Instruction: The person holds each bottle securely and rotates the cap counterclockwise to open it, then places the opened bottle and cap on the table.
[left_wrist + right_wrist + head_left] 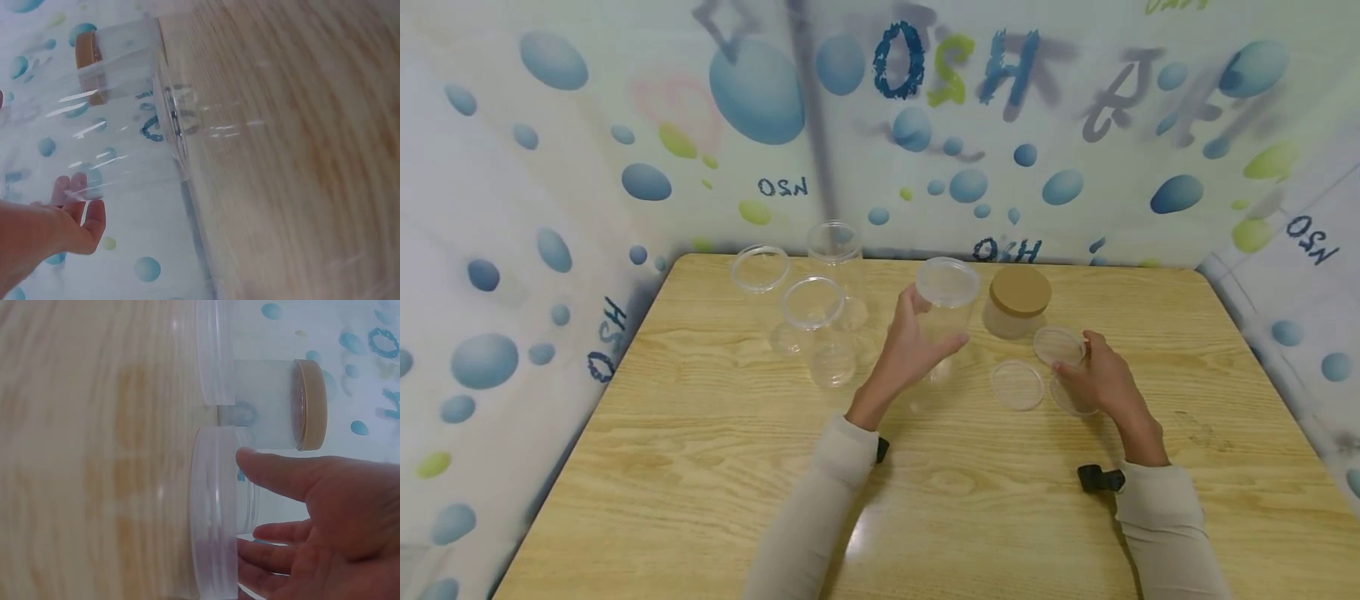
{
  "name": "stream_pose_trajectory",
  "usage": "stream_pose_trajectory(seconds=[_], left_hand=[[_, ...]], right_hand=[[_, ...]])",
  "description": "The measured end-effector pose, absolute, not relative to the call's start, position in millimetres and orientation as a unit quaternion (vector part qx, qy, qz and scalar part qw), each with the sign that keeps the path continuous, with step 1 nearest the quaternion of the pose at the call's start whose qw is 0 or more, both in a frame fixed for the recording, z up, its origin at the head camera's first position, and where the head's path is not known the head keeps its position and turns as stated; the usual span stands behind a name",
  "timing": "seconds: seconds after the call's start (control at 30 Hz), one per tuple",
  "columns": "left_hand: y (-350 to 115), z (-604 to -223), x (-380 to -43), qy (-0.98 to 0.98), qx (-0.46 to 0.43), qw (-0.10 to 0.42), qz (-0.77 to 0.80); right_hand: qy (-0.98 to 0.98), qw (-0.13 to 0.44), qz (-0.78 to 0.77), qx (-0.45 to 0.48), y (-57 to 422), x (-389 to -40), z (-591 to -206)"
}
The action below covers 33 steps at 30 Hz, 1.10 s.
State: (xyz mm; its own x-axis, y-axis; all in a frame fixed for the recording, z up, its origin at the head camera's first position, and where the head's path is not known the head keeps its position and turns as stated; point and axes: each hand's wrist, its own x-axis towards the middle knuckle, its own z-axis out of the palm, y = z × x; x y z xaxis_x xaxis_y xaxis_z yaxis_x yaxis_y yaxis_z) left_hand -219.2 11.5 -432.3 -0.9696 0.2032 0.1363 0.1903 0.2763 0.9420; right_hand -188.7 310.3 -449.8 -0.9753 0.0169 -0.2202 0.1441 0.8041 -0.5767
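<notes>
My left hand [913, 337] grips a clear plastic jar [951, 321] round its side, thumb toward me, fingers behind. A whitish translucent top covers this jar. Its clear wall fills much of the left wrist view, with the left hand [69, 219] beside it. At the right, my right hand [1105, 375] holds a round clear lid [1057, 345] by its edge between thumb and fingers. Under that hand, partly hidden, lies another translucent lid [214, 512]. A third lid [1017, 386] lies flat on the table just left of it.
Three open clear jars [814, 304] stand together at the back left. Behind the lids is a frosted jar with a brown lid [1020, 290]. The wooden table [700, 467] ends at a patterned curtain [880, 167] at the back and sides.
</notes>
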Motion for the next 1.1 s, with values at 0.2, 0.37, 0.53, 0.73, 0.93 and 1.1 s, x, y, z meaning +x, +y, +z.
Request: stream_pose_trajectory(seconds=[0.2,0.37,0.53,0.73,0.93,1.1], left_hand=[[5.3,-433.0,-210.8,0.780,0.174,0.003,0.601],[3.9,-431.4,-205.6,0.767,0.190,0.010,0.612],[3.4,-430.7,-203.8,0.768,0.190,0.019,0.612],[1.8,-430.6,-203.7,0.775,0.190,0.019,0.603],[0.7,-430.1,-202.3,0.772,0.199,0.011,0.604],[0.9,-427.8,-200.9,0.767,0.212,0.005,0.605]], right_hand=[[0.943,0.098,-0.314,0.049,310.9,-188.5,-449.0],[0.941,0.103,-0.317,0.051,311.3,-188.2,-448.8],[0.940,0.111,-0.319,0.050,310.9,-188.3,-448.7],[0.941,0.116,-0.314,0.044,308.6,-189.8,-447.1],[0.942,0.111,-0.314,0.036,312.2,-186.1,-438.0],[0.941,0.060,-0.331,0.037,314.9,-176.7,-419.4]])
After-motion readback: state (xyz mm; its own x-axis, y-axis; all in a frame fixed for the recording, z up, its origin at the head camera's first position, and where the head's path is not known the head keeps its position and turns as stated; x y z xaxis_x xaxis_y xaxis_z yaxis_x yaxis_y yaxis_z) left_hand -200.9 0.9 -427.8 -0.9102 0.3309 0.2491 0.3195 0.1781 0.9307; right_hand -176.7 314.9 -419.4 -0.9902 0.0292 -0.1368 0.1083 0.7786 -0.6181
